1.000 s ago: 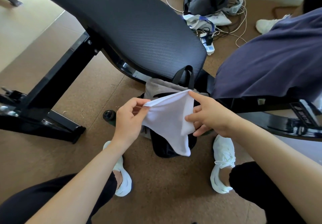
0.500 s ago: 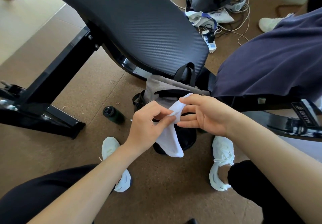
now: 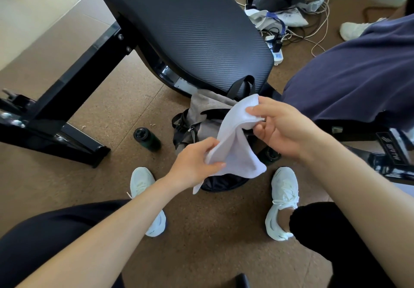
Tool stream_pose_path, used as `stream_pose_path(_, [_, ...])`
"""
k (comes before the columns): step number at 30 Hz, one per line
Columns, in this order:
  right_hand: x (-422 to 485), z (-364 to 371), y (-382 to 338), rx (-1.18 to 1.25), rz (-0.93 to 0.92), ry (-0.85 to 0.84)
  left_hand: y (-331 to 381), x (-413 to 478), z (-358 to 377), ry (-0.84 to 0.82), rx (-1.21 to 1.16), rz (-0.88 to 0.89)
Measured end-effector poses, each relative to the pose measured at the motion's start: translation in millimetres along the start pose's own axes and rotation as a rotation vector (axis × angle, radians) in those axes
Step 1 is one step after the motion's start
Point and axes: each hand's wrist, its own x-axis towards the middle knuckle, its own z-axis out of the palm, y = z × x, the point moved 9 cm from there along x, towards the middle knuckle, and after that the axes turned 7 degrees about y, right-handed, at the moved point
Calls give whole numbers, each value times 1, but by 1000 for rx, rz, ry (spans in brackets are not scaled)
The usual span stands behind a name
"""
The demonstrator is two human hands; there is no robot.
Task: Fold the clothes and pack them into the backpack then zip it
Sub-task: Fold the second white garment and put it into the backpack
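Brown speckled floor (image 3: 201, 254) lay under a white garment (image 3: 235, 148) held up between both hands. The left hand (image 3: 192, 164) pinched its lower edge and the right hand (image 3: 284, 128) gripped its upper corner (fingers curled round fabric). Beneath both grips sat the grey backpack (image 3: 201, 117), with a dark bottle (image 3: 146, 138) to its left.

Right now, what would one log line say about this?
step: folding | white cloth: held over backpack | left hand: grips lower edge | right hand: pinches upper end

The white cloth (image 3: 235, 148) covers the middle of the backpack (image 3: 206, 108).
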Motion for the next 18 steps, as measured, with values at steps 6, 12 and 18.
stream_pose_path(6, [0,-17,-12,52,-41,80,-37,-1,-14,103,153,-180])
stream_pose_path(12, [12,-58,-14,151,-50,263,-53,-19,-96,730,287,-241])
stream_pose_path(18, [21,-76,22,-185,34,390,-78,-28,-93,630,400,-437])
